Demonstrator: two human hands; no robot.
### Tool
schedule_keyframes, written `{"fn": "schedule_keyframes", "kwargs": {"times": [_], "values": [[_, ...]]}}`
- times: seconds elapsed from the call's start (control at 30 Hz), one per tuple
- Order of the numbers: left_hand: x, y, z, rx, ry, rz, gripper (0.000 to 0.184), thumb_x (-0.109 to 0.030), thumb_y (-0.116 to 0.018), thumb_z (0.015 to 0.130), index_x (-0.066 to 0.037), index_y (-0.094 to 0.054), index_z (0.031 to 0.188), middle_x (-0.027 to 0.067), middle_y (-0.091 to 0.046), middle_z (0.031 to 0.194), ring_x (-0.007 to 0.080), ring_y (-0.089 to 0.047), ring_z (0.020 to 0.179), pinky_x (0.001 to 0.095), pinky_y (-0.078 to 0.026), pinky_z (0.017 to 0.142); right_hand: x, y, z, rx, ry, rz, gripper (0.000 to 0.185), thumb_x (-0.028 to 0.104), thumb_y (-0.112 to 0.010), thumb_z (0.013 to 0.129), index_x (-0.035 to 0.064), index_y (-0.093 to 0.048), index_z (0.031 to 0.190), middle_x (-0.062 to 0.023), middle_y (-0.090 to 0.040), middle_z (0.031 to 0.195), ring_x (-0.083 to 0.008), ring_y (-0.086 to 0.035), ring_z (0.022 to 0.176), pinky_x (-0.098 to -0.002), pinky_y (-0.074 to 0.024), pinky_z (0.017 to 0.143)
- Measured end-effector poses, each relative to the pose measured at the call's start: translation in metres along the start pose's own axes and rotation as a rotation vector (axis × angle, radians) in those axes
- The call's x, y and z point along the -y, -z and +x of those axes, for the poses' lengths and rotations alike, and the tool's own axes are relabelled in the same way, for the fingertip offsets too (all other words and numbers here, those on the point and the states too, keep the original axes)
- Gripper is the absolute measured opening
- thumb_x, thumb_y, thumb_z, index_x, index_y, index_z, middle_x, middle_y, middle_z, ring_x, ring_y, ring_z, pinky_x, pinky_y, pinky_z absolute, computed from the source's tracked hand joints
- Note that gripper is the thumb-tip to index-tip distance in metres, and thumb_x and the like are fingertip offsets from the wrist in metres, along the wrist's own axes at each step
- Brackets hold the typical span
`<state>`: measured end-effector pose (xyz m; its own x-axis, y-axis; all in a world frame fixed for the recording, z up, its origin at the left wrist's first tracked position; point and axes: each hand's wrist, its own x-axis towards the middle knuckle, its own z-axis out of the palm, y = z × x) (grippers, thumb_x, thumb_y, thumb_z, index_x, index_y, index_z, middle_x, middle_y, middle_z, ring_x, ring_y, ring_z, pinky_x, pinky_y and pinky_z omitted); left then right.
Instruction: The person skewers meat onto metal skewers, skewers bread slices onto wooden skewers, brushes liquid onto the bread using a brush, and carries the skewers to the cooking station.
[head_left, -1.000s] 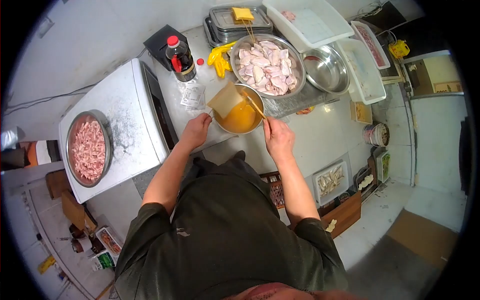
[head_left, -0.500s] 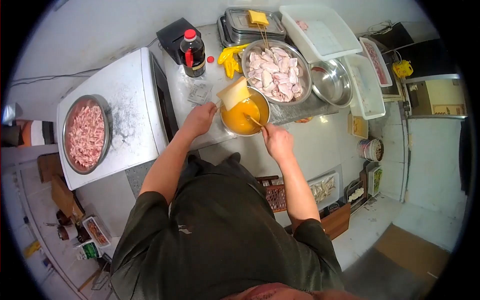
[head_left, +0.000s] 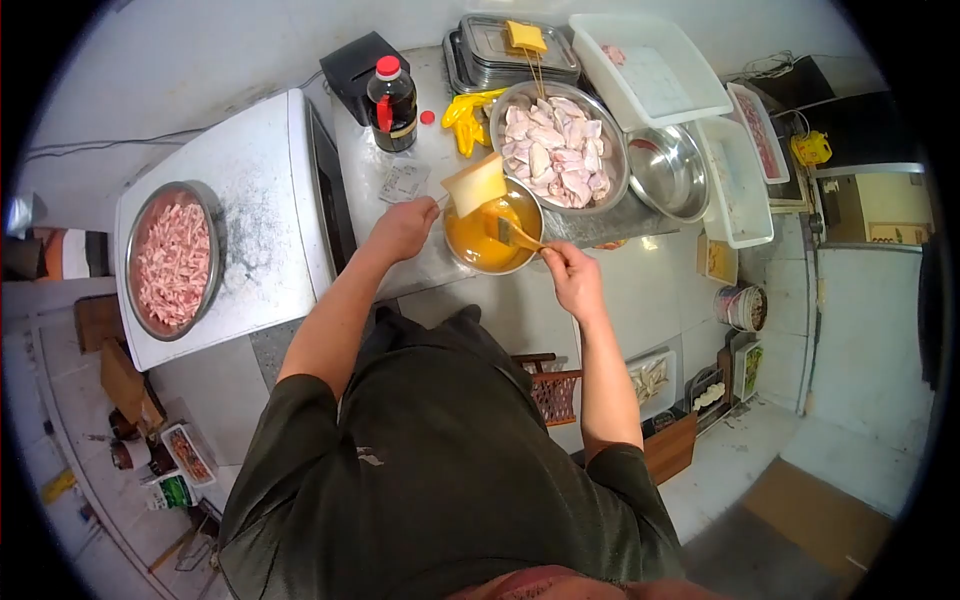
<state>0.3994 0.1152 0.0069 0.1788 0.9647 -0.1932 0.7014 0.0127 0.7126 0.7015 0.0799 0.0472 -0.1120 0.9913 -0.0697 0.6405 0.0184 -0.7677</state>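
My left hand (head_left: 404,230) is closed on the thin end of a skewer, which carries a square slice of bread (head_left: 474,187) over the metal bowl (head_left: 538,252). Orange-yellow liquid (head_left: 475,248) lies in that bowl. Between the fingers of my right hand (head_left: 576,282) is the wooden handle of a basting brush (head_left: 526,240). Its bristles show above the liquid, just below the bread. Behind stands a larger metal bowl full of raw chicken pieces (head_left: 560,150).
A red-capped dark bottle (head_left: 392,108), yellow gloves (head_left: 466,122) and stacked metal trays (head_left: 515,55) stand at the back. Another skewered yellow slice (head_left: 526,37) rests on the trays. An empty metal bowl (head_left: 668,170) and white tubs (head_left: 650,75) are at right; a bowl of meat strips (head_left: 172,265) is left.
The brush has come up out of the liquid, and its bristles now show. My right hand has shifted slightly right. My left hand still holds the skewered bread over the bowl.
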Motion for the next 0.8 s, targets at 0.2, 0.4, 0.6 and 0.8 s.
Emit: {"fn": "schedule_keyframes", "kwargs": {"times": [0.2, 0.4, 0.6, 0.8], "values": [[-0.012, -0.008, 0.006, 0.045, -0.047, 0.019, 0.024, -0.023, -0.048, 0.095, -0.001, -0.057, 0.096, 0.0219, -0.062, 0.090, 0.0405, -0.059, 0.088, 0.0455, -0.046, 0.076, 0.013, 0.005, 0.004, -0.040, 0.056, 0.039, 0.019, 0.020, -0.063, 0.088, 0.0025, -0.066, 0.096, -0.0153, -0.065, 0.074, -0.0258, -0.063, 0.064, -0.0332, -0.0482, 0.061], [-0.008, -0.010, 0.007, 0.096, -0.039, -0.021, 0.024, -0.022, -0.048, 0.094, 0.000, -0.057, 0.096, 0.0221, -0.062, 0.089, 0.0393, -0.059, 0.086, 0.0443, -0.046, 0.076, -0.014, -0.005, 0.009, -0.215, -0.009, -0.041, 0.019, 0.020, -0.063, 0.088, 0.0025, -0.066, 0.094, -0.0163, -0.063, 0.071, -0.0283, -0.062, 0.061, -0.0343, -0.0480, 0.059], [-0.010, -0.009, 0.006, 0.086, -0.027, -0.011, 0.023, -0.021, -0.048, 0.094, 0.000, -0.057, 0.096, 0.0221, -0.062, 0.089, 0.0391, -0.059, 0.086, 0.0435, -0.047, 0.076, 0.014, 0.005, -0.009, -0.073, 0.023, 0.021, 0.018, 0.020, -0.063, 0.088, 0.0034, -0.067, 0.094, -0.0172, -0.064, 0.073, -0.0304, -0.063, 0.065, -0.0359, -0.0486, 0.060], [-0.012, -0.011, 0.008, 0.100, -0.054, 0.007, 0.023, -0.021, -0.048, 0.094, 0.000, -0.057, 0.095, 0.0219, -0.062, 0.088, 0.0394, -0.059, 0.085, 0.0437, -0.047, 0.075, 0.001, -0.010, 0.007, -0.148, 0.013, -0.099, 0.019, 0.023, -0.061, 0.088, 0.0053, -0.067, 0.091, -0.0176, -0.065, 0.078, -0.0362, -0.064, 0.073, -0.0415, -0.0495, 0.063]]}}
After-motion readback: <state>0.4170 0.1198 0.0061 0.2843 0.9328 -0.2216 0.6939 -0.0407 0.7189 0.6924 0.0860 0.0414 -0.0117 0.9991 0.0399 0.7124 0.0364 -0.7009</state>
